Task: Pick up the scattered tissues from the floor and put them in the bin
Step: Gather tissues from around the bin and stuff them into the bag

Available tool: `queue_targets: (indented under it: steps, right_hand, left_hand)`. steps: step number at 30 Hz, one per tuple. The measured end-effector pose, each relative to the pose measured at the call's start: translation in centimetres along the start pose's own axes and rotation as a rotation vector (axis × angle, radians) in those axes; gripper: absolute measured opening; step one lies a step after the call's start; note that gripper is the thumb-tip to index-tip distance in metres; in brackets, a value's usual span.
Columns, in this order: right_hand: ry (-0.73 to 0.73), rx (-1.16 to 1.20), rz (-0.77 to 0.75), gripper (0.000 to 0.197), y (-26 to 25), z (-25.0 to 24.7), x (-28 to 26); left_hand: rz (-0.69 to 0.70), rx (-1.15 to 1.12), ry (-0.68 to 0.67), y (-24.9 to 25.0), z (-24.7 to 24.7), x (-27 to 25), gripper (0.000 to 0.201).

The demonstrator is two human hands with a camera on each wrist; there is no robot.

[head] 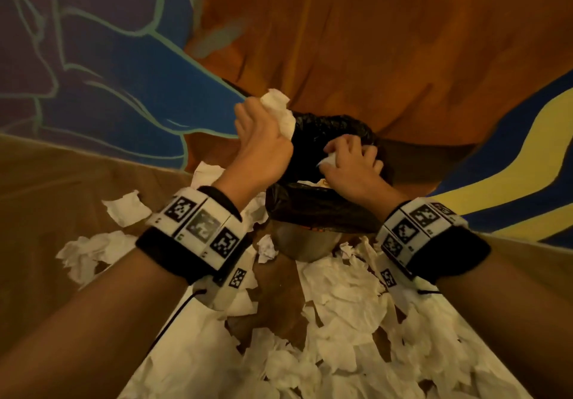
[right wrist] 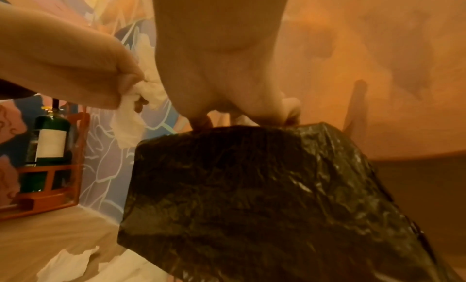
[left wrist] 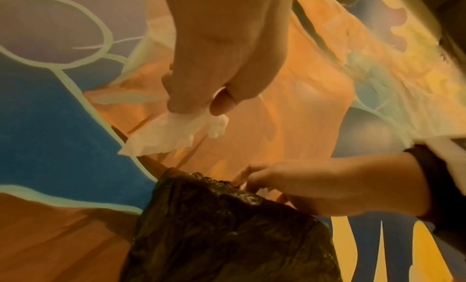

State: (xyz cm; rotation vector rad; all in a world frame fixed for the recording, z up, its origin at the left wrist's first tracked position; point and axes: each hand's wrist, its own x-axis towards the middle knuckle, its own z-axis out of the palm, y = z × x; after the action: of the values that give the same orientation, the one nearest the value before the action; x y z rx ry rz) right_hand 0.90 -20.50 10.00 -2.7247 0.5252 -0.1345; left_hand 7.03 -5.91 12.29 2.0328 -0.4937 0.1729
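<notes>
A bin lined with a black bag (head: 319,209) stands against the painted wall. My left hand (head: 263,138) hovers over the bin's left rim and grips a crumpled white tissue (head: 277,110), also seen in the left wrist view as the tissue (left wrist: 174,131). My right hand (head: 350,163) reaches into the bin's mouth with its fingers curled around a small tissue wad (head: 329,160). From the right wrist, the black bag (right wrist: 264,196) fills the lower frame and the right fingers dip behind its rim. Several torn tissues (head: 338,305) lie on the floor in front of the bin.
The mural wall (head: 108,73) with blue, orange and yellow shapes rises right behind the bin. More tissues (head: 93,249) lie to the left on the brown floor. A green cylinder (right wrist: 50,134) in an orange stand is at the left in the right wrist view.
</notes>
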Motion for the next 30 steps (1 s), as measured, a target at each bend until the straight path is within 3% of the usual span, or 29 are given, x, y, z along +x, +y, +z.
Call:
queue_targets:
  steps: [2, 4, 8, 11, 13, 16, 18, 20, 23, 26, 28, 30]
  right_hand:
    - [-0.055, -0.033, 0.012, 0.033, 0.4, -0.3, 0.0]
    - [0.067, -0.003, -0.017, 0.032, 0.6, -0.9, -0.6]
    - [0.278, 0.102, -0.076, 0.029, 1.6, -2.2, -2.4]
    - [0.346, 0.127, -0.179, 0.03, 2.5, -2.0, -4.4]
    - [0.373, 0.118, -0.272, 0.029, 3.4, -1.4, -6.1]
    - [0.353, 0.066, -0.388, 0.024, 5.6, 0.5, -8.8]
    - [0.284, 0.033, -0.428, 0.022, 7.6, 2.5, -10.0]
    - [0.172, -0.006, -0.431, 0.02, 9.9, 4.9, -10.5]
    - [-0.017, -0.078, -0.355, 0.017, 13.0, 8.9, -10.5]
    - [-0.166, -0.186, -0.326, 0.024, 14.5, 11.9, -10.1]
    - [-0.299, -0.291, -0.257, 0.042, 14.5, 13.5, -9.8]
    - [-0.409, -0.362, -0.185, 0.06, 14.5, 14.7, -9.4]
  left_hand:
    - [0.042, 0.046, -0.099, -0.1, 1.0, 0.2, 0.029]
    - [0.118, 0.091, -0.195, -0.5, 2.1, 0.4, 0.026]
    - [0.207, 0.13, -0.21, -2.0, 4.7, 0.3, 0.054]
    - [0.263, 0.399, -0.241, -2.9, 5.1, 0.0, 0.045]
    - [0.321, 0.415, -0.199, -3.5, 4.4, -0.1, 0.051]
    - [0.326, 0.079, 0.0, -4.4, 2.4, -1.1, 0.043]
    - [0.225, -0.083, 0.141, -6.4, 1.3, -1.6, 0.026]
    - [0.079, -0.093, 0.164, -9.3, 1.2, -2.0, 0.013]
    - [-0.143, 0.109, -0.04, -15.1, 3.1, -3.3, 0.013]
    - [-0.277, 0.276, -0.351, -19.3, 5.8, -5.6, 0.037]
    - [-0.254, 0.348, -0.495, -20.6, 7.3, -6.8, 0.048]
    - [-0.129, 0.423, -0.59, -21.2, 8.4, -7.8, 0.057]
